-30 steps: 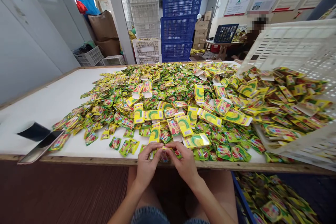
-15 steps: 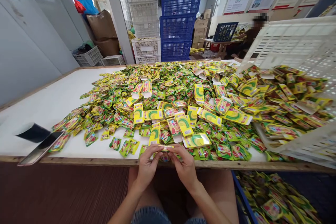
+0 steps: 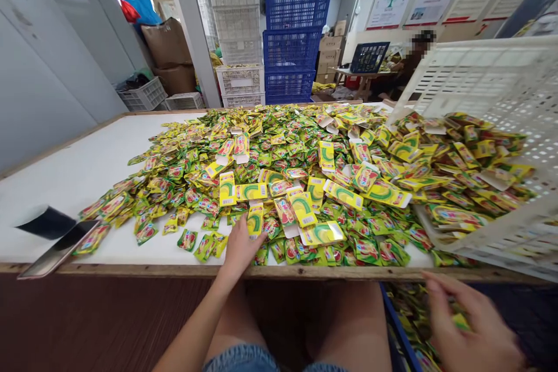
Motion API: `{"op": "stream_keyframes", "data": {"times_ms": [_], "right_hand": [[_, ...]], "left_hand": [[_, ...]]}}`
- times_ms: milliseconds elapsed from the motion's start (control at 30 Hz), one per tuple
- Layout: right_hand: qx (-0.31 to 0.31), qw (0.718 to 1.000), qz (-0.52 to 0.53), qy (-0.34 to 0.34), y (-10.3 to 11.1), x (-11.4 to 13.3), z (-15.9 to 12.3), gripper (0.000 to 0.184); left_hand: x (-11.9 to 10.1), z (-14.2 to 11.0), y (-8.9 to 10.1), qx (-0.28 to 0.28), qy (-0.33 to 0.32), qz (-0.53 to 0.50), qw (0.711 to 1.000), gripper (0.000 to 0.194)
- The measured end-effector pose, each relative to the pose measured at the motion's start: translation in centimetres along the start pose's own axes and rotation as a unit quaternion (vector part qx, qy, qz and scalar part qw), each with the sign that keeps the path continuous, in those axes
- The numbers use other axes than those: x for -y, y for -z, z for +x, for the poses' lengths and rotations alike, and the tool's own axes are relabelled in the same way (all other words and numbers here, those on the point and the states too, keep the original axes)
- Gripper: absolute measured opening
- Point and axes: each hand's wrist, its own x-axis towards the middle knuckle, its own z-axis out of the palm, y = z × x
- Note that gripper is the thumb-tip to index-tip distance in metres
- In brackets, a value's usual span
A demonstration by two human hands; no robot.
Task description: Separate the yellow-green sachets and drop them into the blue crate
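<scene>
Bench, near side: left hand (image 3: 242, 248) lies at the near edge of the worktable (image 3: 131, 267), thumb and fingers set narrowly around the near end of 1 yellow box (image 3: 256, 220). The box rests on the front of the heap, a little left of the table's middle; whether the grip is firm, I cannot tell.

Right hand (image 3: 473, 325): blurred, at near right, beyond the table edge and above a blue crate (image 3: 403, 331) of green and yellow goods. Fingers are loosely curled, thumb partly apart. A bit of green and yellow shows by the palm; held or merely behind, I cannot tell.

Heap: small green and yellow packets (image 3: 187, 239) spread over the table's middle, with more flat cartons (image 3: 301, 208) on top, some with open flaps. At right, a white crate (image 3: 492, 78) stands tilted, its load reaching the heap.

Left end: a phone (image 3: 56, 251) at the near edge, touching or just beside a dark cylindrical object (image 3: 46, 222).

Far side: white crates (image 3: 235, 11) and 3 blue crates (image 3: 299, 0), stacked. Far right, 1 person (image 3: 407, 67) sits at another table (image 3: 360, 74).
</scene>
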Motion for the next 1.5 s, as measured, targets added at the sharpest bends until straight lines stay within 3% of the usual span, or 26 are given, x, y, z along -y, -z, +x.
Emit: {"op": "stream_keyframes", "data": {"times_ms": [100, 167, 267, 333, 433, 667, 833, 967, 1033, 1133, 1233, 1367, 1500], "right_hand": [[0.057, 0.994, 0.093, 0.024, -3.3, 4.5, -1.5, 0.022], [0.105, 0.982, 0.154, 0.029, -5.6, 6.9, -2.2, 0.017], [0.186, 0.957, 0.22, 0.047, -8.7, 9.3, -2.8, 0.015], [0.247, 0.936, 0.246, 0.06, -10.8, 10.6, -2.7, 0.015], [0.313, 0.916, 0.232, 0.093, -14.2, 12.9, -2.4, 0.017], [0.359, 0.906, -0.01, 0.226, -20.7, 16.2, -1.7, 0.047], [0.371, 0.894, -0.026, 0.251, -22.5, 16.4, -0.5, 0.013], [0.349, 0.906, -0.009, 0.239, -22.4, 16.2, -0.2, 0.015], [0.329, 0.92, 0.035, 0.212, -22.0, 15.9, -0.3, 0.019], [0.29, 0.932, 0.185, 0.113, -21.4, 15.2, -0.5, 0.02], [0.293, 0.899, 0.324, 0.022, -21.0, 14.8, -1.0, 0.022], [0.334, 0.839, 0.424, -0.067, -21.0, 14.5, -2.0, 0.027], [0.295, 0.82, 0.462, -0.165, -20.9, 14.0, -2.5, 0.034]], "left_hand": [[-0.1, 0.2, 0.2, 0.011, 0.068, -0.084, 0.994, 0.06], [0.0, -0.2, 1.6, 0.02, 0.126, -0.212, 0.969, 0.057], [0.3, -1.9, 4.5, 0.039, 0.196, -0.446, 0.873, 0.053], [0.5, -3.3, 6.0, 0.026, 0.245, -0.545, 0.801, 0.056], [0.8, -5.1, 6.6, 0.002, 0.315, -0.582, 0.749, 0.055], [1.0, -6.5, 6.1, 0.004, 0.311, -0.568, 0.762, 0.057], [0.2, -6.5, 6.3, 0.005, 0.28, -0.533, 0.798, 0.053], [0.0, -6.4, 5.7, 0.024, 0.266, -0.516, 0.814, 0.049], [0.0, -6.3, 5.3, 0.032, 0.267, -0.519, 0.811, 0.051], [-0.2, -5.9, 4.6, 0.027, 0.282, -0.527, 0.801, 0.055], [-0.6, -5.4, 3.7, 0.027, 0.296, -0.524, 0.798, 0.053], [-1.3, -4.8, 2.9, 0.045, 0.266, -0.523, 0.809, 0.049], [-1.9, -4.9, 3.1, 0.041, 0.27, -0.522, 0.808, 0.049]]}}
